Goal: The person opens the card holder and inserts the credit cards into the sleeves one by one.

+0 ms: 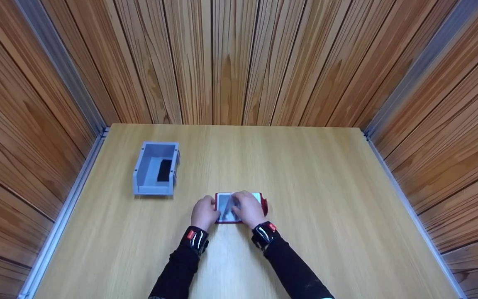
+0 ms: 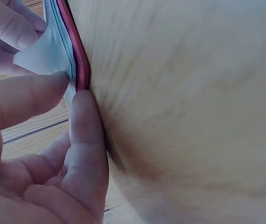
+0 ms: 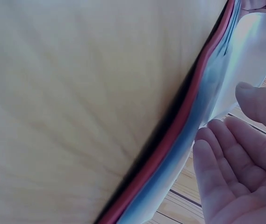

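One booklet (image 1: 224,205), likely light, floppy; grip edges. Your left hand (image 1: 205,212) pinches left edge, relaxed right hand (image 1: 249,209) touches clear page (image 3: 250,49).

On the table (image 1: 326,187), the booklet (image 1: 224,204) lies with the left hand (image 1: 204,212) at its left edge and the right hand (image 1: 249,208) over its right part. Farther back, to the left, stands the bin (image 1: 153,190), and an object (image 1: 164,170) lies inside it, at the right side.

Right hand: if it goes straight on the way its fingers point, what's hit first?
Probably the lifted, translucent plastic page of the red-edged booklet; right hand fingertips sit beside it, but the exact gap is unclear.
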`<state>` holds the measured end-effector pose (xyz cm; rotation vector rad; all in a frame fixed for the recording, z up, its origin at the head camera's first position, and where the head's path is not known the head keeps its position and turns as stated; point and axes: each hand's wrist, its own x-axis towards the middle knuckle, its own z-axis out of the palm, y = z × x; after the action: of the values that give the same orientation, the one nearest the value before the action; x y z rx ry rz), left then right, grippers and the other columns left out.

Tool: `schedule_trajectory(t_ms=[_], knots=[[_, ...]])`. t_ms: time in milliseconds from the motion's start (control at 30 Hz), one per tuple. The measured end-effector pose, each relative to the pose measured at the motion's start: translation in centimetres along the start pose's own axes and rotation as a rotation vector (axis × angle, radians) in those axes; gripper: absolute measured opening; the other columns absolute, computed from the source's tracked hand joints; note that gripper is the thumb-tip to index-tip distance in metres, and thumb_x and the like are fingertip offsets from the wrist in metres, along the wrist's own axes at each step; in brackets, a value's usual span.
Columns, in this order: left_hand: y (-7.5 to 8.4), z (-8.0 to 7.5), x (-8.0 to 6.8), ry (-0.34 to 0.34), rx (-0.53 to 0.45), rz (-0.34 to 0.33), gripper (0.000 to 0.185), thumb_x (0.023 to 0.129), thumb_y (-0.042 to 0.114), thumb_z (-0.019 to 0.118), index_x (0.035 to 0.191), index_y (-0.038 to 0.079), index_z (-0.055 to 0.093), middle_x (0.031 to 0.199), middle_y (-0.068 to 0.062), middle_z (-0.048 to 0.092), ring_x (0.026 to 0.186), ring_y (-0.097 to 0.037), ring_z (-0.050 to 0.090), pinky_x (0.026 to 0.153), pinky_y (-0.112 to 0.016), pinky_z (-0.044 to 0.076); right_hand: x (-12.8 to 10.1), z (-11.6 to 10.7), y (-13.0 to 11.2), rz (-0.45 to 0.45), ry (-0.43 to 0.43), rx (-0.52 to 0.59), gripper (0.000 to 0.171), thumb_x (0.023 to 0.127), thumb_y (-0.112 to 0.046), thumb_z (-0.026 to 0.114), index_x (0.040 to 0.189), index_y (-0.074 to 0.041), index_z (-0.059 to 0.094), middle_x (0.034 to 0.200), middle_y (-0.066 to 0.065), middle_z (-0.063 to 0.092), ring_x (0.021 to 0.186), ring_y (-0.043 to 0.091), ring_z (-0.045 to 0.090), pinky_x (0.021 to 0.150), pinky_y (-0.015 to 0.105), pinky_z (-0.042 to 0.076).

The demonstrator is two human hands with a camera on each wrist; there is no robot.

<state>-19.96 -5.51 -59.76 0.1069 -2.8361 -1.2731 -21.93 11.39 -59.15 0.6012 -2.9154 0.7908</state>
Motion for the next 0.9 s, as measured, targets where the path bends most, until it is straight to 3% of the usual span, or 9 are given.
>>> schedule_trajectory(t_ms=[433, 900], knots=[[-0.14, -0.02, 0.09, -0.002, -0.024, 0.006, 0.027, 0.070, -0.001, 0.076, 0.093, -0.004, 0.062, 0.078, -0.008, 0.059, 0.075, -0.026, 0.056, 0.073, -0.044, 0.048, 0.34, 0.40, -0.16, -0.054, 0.044, 0.023, 0.028, 0.081, -0.002, 0.075, 0.108, 0.002, 0.068, 0.099, 0.012, 0.066, 0.095, 0.028, 0.062, 0.089, 0.041, 0.049], [0.10, -0.16, 0.19, -0.032, -0.022, -0.025, 0.024, 0.073, 0.002, 0.076, 0.093, -0.004, 0.063, 0.080, -0.007, 0.060, 0.076, -0.026, 0.056, 0.072, -0.042, 0.048, 0.47, 0.48, -0.34, -0.029, 0.020, 0.012, 0.031, 0.082, -0.002, 0.074, 0.111, 0.003, 0.067, 0.103, 0.013, 0.066, 0.099, 0.029, 0.062, 0.091, 0.042, 0.048]])
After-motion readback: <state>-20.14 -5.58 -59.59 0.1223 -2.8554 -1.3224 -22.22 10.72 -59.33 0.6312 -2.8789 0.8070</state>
